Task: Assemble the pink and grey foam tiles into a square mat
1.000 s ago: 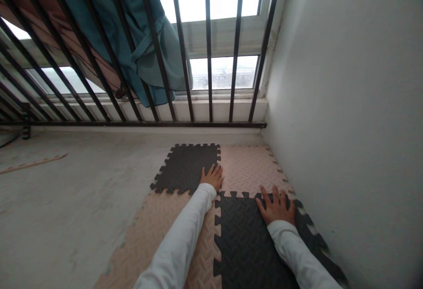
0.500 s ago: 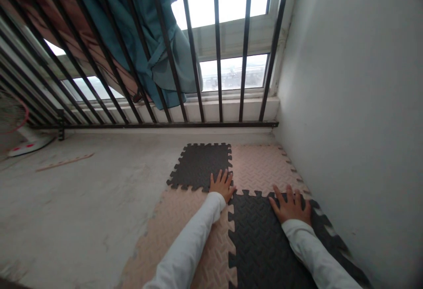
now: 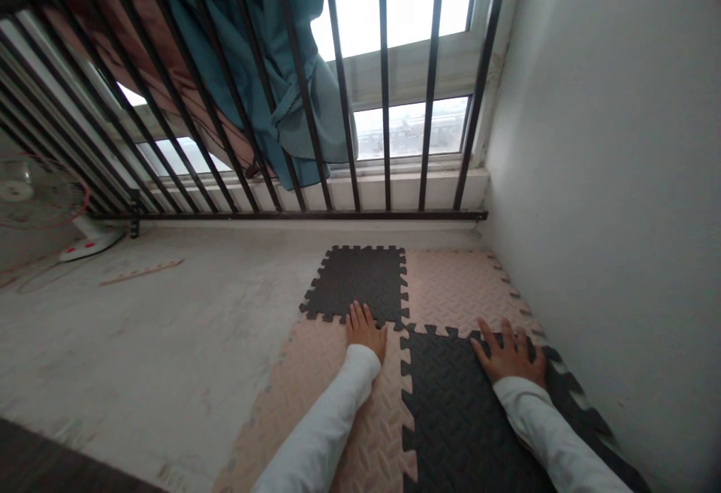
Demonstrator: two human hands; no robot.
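Left hand slid onto pink tile; right hand, open too, presses black tile.

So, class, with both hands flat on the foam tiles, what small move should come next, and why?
Probably press the left hand down: it lies across the toothed seam between the far black tile and the near beige tile.

Mats beside wall, fan far left
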